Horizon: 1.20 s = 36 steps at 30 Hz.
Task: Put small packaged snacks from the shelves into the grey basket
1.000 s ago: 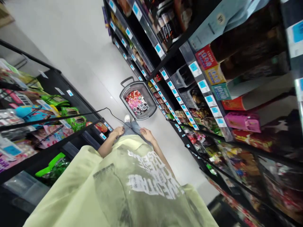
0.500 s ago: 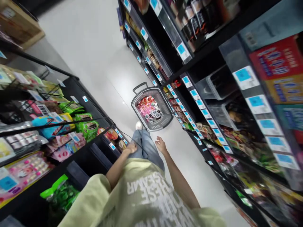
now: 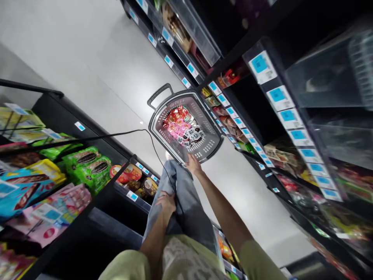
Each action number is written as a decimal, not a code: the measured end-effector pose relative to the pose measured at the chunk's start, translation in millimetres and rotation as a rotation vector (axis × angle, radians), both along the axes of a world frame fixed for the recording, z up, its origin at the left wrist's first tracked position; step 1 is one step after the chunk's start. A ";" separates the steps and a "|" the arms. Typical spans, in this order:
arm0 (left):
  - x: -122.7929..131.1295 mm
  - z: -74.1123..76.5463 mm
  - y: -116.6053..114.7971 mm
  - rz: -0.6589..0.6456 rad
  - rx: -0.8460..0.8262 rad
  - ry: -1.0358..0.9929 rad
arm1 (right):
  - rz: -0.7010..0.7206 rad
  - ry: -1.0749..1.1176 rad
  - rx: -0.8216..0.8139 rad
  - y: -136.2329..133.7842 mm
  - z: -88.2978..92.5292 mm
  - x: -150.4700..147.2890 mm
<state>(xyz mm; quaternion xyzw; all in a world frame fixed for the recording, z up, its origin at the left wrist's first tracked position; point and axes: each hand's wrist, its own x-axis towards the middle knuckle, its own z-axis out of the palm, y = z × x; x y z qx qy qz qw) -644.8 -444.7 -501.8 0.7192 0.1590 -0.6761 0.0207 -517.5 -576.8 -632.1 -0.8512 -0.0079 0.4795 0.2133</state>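
Right hand [image 3: 194, 165] is at the near rim of the basket [image 3: 212, 136], fingers across the edge, though whether they're clamped on it I can't tell. And there's the basket itself, out on the pale floor [image 3: 116, 77], handle [image 3: 157, 93] on its far side! Inside the basket: red packets [image 3: 176, 116], pink ones [image 3: 178, 129], black-and-white ones [image 3: 192, 136]. Nearer than the basket, left hand [image 3: 167, 204] rests on the jeans [image 3: 186, 198], its finger spread hard to read. Green packets [image 3: 87, 167] sit well left of the basket; shelving [image 3: 250, 46] with price labels [image 3: 278, 98] stands just to its right.
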 end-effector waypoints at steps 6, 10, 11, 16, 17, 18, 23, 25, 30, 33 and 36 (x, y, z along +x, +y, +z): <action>5.1 -36.7 -3.5 -0.178 0.070 -0.076 | 0.089 0.055 -0.109 7.9 -79.2 11.8; -2.7 -43.0 10.4 -0.223 0.056 -0.203 | 0.143 0.060 -0.179 10.9 -130.2 14.9; -7.1 -44.6 14.2 -0.234 0.055 -0.236 | 0.176 0.054 -0.188 11.0 -142.6 16.0; -30.6 -55.7 26.5 -0.272 0.035 -0.314 | 0.319 0.031 -0.143 10.5 -205.6 25.3; -33.1 -57.4 26.9 -0.272 0.037 -0.312 | 0.331 0.027 -0.138 10.9 -217.8 27.3; -34.5 -58.5 26.7 -0.268 0.034 -0.307 | 0.343 0.025 -0.140 11.6 -229.4 28.9; -26.7 -60.4 20.5 -0.258 -0.016 -0.341 | 0.308 0.072 -0.164 15.7 -272.6 30.9; -21.6 -61.1 17.0 -0.274 -0.022 -0.345 | 0.285 0.082 -0.148 15.0 -279.7 29.8; -16.8 -62.7 11.8 -0.304 -0.031 -0.330 | 0.249 0.097 -0.098 3.5 -281.4 27.5; -18.1 -63.8 12.2 -0.321 -0.028 -0.325 | 0.235 0.094 -0.063 -6.6 -284.4 28.1; -17.6 -65.1 13.5 -0.348 -0.019 -0.331 | 0.219 0.086 -0.023 -14.0 -289.9 30.6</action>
